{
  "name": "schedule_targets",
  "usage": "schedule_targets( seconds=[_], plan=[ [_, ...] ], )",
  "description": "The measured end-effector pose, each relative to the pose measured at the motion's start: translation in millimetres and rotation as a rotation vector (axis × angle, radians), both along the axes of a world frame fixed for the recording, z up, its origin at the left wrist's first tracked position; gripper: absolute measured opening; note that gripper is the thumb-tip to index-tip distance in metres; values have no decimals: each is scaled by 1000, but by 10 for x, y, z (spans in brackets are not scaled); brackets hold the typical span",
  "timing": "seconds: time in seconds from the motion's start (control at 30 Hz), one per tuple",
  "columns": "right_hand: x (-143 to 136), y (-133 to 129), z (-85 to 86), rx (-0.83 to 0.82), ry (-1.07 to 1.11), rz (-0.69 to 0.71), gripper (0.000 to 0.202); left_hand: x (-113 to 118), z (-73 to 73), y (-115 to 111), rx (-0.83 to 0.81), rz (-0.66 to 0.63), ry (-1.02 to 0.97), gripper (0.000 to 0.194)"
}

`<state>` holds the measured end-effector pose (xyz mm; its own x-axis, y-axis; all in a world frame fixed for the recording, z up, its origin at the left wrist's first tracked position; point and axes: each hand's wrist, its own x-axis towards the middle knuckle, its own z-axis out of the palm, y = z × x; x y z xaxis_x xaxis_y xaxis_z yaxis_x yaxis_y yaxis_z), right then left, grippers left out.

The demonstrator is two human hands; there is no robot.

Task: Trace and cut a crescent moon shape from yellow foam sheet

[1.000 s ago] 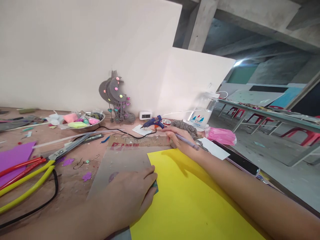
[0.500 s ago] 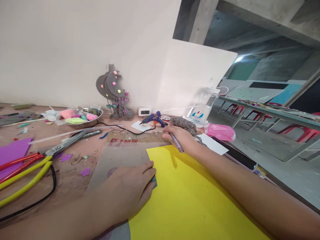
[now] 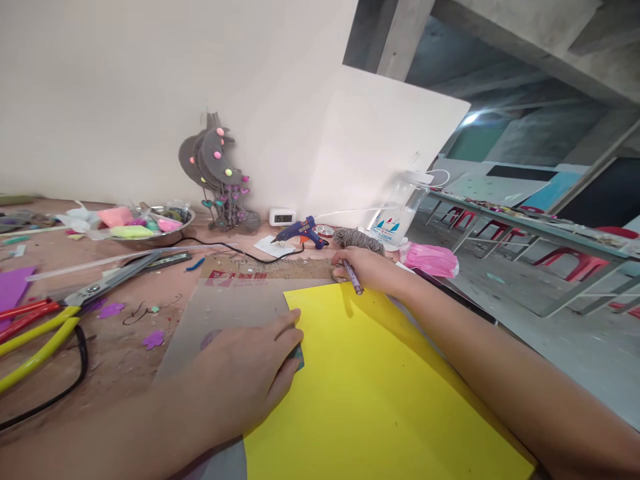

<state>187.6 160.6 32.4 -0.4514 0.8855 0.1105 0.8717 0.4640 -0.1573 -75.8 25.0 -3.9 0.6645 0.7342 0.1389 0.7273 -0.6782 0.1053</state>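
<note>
A yellow sheet [image 3: 350, 387] lies on a grey printed plastic sheet [image 3: 190, 333]. My left hand [image 3: 250, 370] is closed over a small dark teal piece [image 3: 299, 355] at the yellow sheet's left edge; most of that piece is hidden under the fingers. At the sheet's far edge, my right hand [image 3: 363, 267] has its fingers wrapped round a purple pen [image 3: 353, 277], whose rear end points toward me. The fingertips of this hand rest near the far edge, beside a coil of grey yarn [image 3: 357, 240].
A blue glue gun [image 3: 305, 230] stands behind the sheets, near a small white clock [image 3: 283, 217]. Yellow-handled scissors [image 3: 95, 290] and a bowl [image 3: 187, 220] of coloured clay are left. A bottle [image 3: 400, 210] and pink bag [image 3: 430, 260] stand right.
The view has shifted a little, so the table items appear further left. Both hands keep nearly the same places on the yellow sheet, and the pen stays in my right hand.
</note>
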Motion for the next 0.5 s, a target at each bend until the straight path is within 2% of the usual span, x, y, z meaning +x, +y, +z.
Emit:
schedule_targets(
  seconds=[0.13, 0.27, 0.33, 0.43, 0.5],
  plan=[
    [17, 1, -17, -232, 138, 39, 12, -6, -4, 3, -19, 1, -33, 32],
    [-171, -83, -54, -290, 328, 24, 14, -7, 15, 5, -31, -5, -12, 33],
    [-314, -186, -52, -275, 383, 135, 16, -8, 15, 12, -34, -8, -20, 32],
    [-491, -342, -52, -178, 328, 267, 14, -14, -4, 22, -20, -14, -59, 31],
    [-553, -394, -85, -111, 274, 261, 15, -20, -20, 27, -6, -17, -64, 31]
  ],
)
